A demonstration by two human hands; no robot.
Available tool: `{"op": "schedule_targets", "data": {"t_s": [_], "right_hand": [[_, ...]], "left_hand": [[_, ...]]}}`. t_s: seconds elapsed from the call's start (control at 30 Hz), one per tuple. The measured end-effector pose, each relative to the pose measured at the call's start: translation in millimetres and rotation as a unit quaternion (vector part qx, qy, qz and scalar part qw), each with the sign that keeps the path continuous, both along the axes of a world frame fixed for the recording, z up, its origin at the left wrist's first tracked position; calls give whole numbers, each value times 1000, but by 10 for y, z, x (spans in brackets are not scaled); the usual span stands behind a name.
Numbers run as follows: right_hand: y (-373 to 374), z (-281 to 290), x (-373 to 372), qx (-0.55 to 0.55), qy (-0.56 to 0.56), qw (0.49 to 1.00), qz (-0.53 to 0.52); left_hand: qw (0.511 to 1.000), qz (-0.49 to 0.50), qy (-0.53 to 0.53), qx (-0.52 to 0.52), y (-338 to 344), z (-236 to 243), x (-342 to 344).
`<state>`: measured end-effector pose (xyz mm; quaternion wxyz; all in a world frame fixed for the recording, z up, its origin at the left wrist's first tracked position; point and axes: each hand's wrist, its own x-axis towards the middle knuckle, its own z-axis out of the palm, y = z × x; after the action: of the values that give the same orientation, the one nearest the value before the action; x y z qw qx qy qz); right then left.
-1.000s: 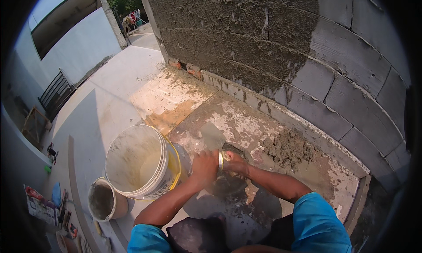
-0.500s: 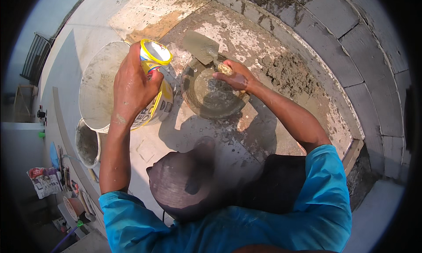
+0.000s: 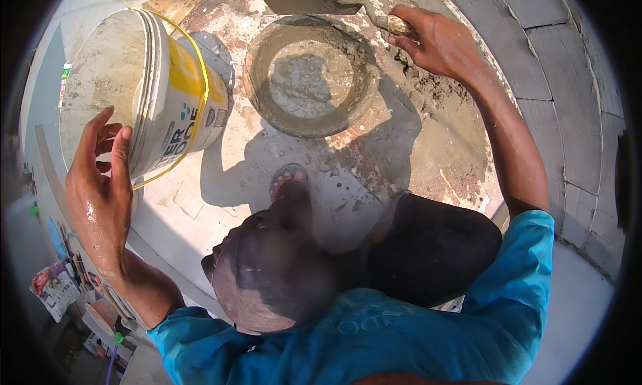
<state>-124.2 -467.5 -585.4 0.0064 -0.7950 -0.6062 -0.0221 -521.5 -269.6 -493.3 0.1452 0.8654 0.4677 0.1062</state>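
Note:
My right hand (image 3: pixel 438 40) is closed round the handle of a trowel (image 3: pixel 317 0), whose mortar-smeared blade lies level beyond a round basin (image 3: pixel 257 94). Wet grey mortar (image 3: pixel 301 84) covers the bottom of that basin. On the left, a large white bucket (image 3: pixel 157 111) with a yellow patch and a yellow handle leans toward the left, its dirty inside showing. Just in front of its mouth is my left hand (image 3: pixel 103 177), wet, fingers apart and slightly curled, with nothing in it. A small bright-coloured container (image 3: pixel 65 84) shows at the bucket's far left edge, mostly hidden.
A heap of mortar (image 3: pixel 435 94) is spread on the floor right of the basin. Grey block wall (image 3: pixel 568 104) curves along the right side. Tools and a bag (image 3: pixel 59 288) lie at the lower left. My sandalled foot (image 3: pixel 289 176) rests below the basin.
My left hand has let go of the small yellow-rimmed container and moved down and left. The trowel has moved from above the basin to beyond its far rim. The view has shifted.

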Motion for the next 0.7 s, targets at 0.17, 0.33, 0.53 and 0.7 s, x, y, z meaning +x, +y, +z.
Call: {"op": "schedule_targets", "data": {"t_s": [0.17, 0.33, 0.53, 0.7], "right_hand": [[235, 686, -193, -315, -40, 948, -34], [1069, 1003, -429, -557, 12, 824, -98], [1221, 767, -256, -624, 85, 742, -228], [1763, 487, -646, -631, -128, 760, -84]], "left_hand": [[931, -55, -107, -344, -398, -1350, 105], [773, 106, -279, -560, 95, -2438, 485], [706, 17, -295, -643, 169, -2483, 927], [731, -19, -262, -630, 11, -2291, 1071]]}}
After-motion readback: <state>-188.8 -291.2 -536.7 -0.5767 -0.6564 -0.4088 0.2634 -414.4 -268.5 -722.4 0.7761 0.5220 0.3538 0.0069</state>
